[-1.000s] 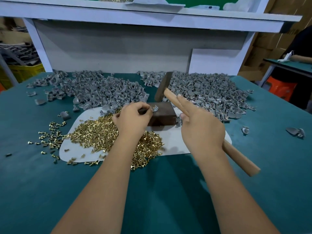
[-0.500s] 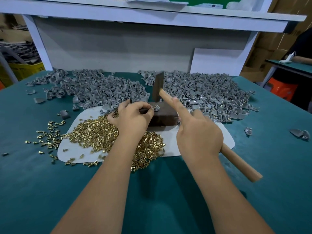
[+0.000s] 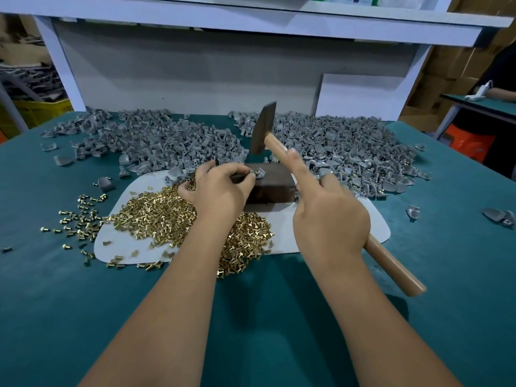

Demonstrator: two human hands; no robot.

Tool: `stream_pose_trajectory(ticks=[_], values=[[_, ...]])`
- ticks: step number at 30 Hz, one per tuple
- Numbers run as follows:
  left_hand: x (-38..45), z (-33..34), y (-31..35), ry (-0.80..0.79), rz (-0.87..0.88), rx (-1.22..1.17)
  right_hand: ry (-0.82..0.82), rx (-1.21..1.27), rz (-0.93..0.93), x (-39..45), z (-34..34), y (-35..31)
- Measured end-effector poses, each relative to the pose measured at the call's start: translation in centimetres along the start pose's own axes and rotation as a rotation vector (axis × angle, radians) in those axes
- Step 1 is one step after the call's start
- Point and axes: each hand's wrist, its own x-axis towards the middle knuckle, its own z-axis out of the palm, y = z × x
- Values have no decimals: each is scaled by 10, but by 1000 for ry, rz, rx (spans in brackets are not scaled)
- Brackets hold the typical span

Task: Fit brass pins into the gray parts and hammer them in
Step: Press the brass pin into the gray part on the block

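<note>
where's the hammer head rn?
In the head view the hammer head is raised just right of centre, above the dark block, its handle gripped by the right hand. The gray part sits on the block below it.

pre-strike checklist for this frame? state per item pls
1. Gray part seated on the dark block: ok, it lies on the block's top.
2. Left hand steadying the part: ok, fingertips pinch it at the block's edge.
3. Brass pin upright in the part: cannot tell, too small.
4. Right hand gripping the hammer: ok, forefinger stretched along the wooden handle.
5. Hammer head raised above the block: ok, though blurred.
6. Left fingertips out of the strike path: not ok, they sit right beside the part.
</note>
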Motion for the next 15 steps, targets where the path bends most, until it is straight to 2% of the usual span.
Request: stream_pose_trajectory(ticks=[2,3,7,9,13,15], values=[[0,1,-1,-4,32,0,106,38,-10,-2,1,1],[1,1,-2,-8,35,3,106,30,-23,-2,1,2],[0,1,-1,-2,7,-41,-156,-107,-6,-1,3,1],[-1,1,-1,-10,13,-60,-159,-97,35,0,4,4],[2,2,-1,-1,14,-9,-7,-48,15,0,-2,1],[1,1,-1,-13,7,-19,-100,-125,-19,-1,0,0]])
